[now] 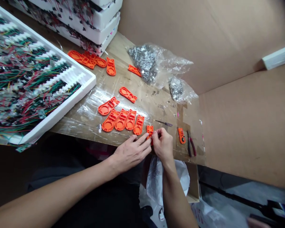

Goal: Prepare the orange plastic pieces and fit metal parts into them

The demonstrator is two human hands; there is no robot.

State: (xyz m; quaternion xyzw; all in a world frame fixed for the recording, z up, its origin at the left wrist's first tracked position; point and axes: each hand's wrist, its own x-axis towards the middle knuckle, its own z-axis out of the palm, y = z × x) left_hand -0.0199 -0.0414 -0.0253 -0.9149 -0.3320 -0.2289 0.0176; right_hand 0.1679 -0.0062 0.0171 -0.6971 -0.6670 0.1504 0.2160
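Head view: foam tray along the table's left edge, packed with bundled wires. Clear bags of metal scraps near the far edge. Loose orange parts across mid-table. At the near edge, one orange part pinched between closed fingers of the right hand and left hand. Just right, pliers beside another orange piece; screwdriver just beyond the hands. White plastic bag below the edge.
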